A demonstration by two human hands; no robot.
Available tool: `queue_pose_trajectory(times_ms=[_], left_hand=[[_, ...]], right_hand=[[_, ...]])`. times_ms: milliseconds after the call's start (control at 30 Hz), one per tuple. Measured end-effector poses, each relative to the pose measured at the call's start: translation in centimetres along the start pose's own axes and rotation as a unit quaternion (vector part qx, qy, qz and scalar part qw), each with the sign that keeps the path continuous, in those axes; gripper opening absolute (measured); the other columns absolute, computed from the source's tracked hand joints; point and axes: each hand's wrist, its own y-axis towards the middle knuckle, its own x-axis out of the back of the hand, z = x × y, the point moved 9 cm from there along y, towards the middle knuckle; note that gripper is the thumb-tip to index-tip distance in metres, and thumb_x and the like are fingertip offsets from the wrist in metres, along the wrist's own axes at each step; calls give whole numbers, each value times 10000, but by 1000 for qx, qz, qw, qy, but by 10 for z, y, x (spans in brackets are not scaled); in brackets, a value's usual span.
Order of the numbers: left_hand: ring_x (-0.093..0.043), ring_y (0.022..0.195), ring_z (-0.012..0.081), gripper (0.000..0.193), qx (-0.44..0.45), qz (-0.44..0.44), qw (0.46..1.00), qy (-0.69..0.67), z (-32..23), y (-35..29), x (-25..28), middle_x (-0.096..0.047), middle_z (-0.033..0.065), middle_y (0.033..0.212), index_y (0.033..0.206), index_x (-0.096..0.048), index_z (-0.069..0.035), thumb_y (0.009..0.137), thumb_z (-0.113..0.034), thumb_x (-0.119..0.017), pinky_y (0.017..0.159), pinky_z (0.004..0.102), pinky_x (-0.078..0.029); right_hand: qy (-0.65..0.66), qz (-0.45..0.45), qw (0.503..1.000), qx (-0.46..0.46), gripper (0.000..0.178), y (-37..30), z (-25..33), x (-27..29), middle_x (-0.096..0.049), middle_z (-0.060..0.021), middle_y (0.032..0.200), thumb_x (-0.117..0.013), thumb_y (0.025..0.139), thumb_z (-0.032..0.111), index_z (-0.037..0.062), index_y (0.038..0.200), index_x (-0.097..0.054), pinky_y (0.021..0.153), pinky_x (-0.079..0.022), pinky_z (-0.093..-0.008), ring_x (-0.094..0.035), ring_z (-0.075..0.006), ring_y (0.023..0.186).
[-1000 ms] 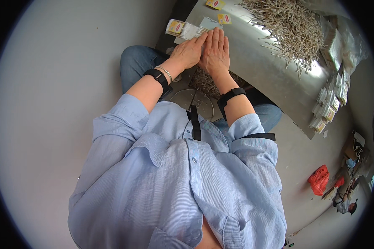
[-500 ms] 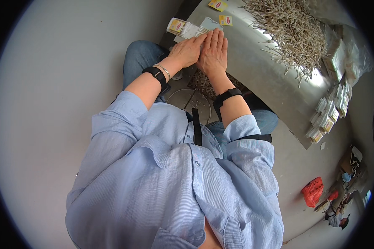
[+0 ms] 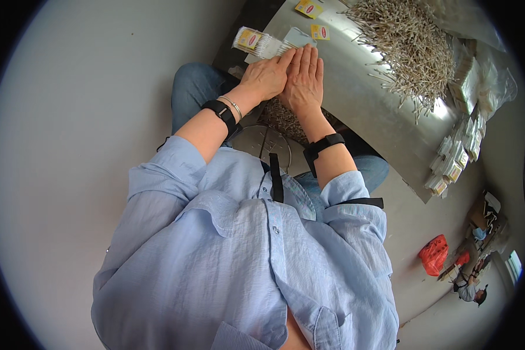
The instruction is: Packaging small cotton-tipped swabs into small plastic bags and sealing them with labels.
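Observation:
My left hand [image 3: 265,77] and my right hand [image 3: 304,79] meet at the near left edge of the metal table [image 3: 379,96]. The right hand lies flat, its fingers straight and side by side. Next to it the left hand's index finger stretches out to touch the right fingers; its other fingertips are mostly hidden. Just beyond the fingertips shows a row of white cotton swabs [image 3: 288,45], partly covered by my hands. A pale blue-grey flat piece [image 3: 300,37] lies behind them. To the left is a clear pack of cotton swabs [image 3: 238,38] with a yellow label card [image 3: 249,39].
A large heap of loose cotton swabs [image 3: 405,49] covers the table's far right. Filled packs [image 3: 458,154] stack at the right edge, beside clear plastic bags [image 3: 496,87]. Two yellow cards [image 3: 320,32] lie at the far side. A red bag [image 3: 433,255] and a person [image 3: 468,291] are beyond.
My hands keep nearly the same pose, side by side over the swabs. The whole view has shifted slightly; no object is visibly taken up or let go.

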Motion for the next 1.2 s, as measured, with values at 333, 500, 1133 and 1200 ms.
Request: queue_pose_trajectory(times_ms=[333, 500, 1133, 1200], left_hand=[[-651, 914, 350, 395, -40, -79, 995, -52, 5, -11, 8, -651, 185, 1062, 1295, -435, -84, 912, -175, -474, 784, 426, -531], [-651, 872, 344, 211, 42, -159, 974, -154, 31, -4, 31, -655, 121, 977, 1043, -629, -94, 851, -151, -561, 741, 419, -536], [-562, 887, 211, 91, -67, -216, 969, 96, 17, 19, 47, -577, 1, 875, 845, -716, -139, 787, -199, -679, 790, 358, -419], [-562, 885, 209, 88, -70, -213, 969, 100, 17, 19, 47, -577, 2, 873, 839, -713, -135, 789, -198, -678, 789, 357, -418]], right_hand=[[-22, 9, 1000, -5, 775, -1, 1, -2, -218, -249, 1509, -512, 862, 377, -64, 1433, -229, 1158, -112, -465, -149, -376, 1430], [-17, 30, 999, -12, 971, 0, 1, 3, -224, -263, 1496, -684, 737, 442, -78, 1420, -230, 1157, -137, -470, -176, -383, 1418], [19, 25, 999, -18, 983, 1, -1, 5, -213, -241, 1510, -702, 726, 428, -60, 1436, -228, 1163, -134, -452, -164, -374, 1424], [21, 19, 999, -16, 979, 1, 0, 6, -222, -242, 1507, -705, 725, 422, -61, 1434, -234, 1163, -138, -452, -175, -374, 1421]])
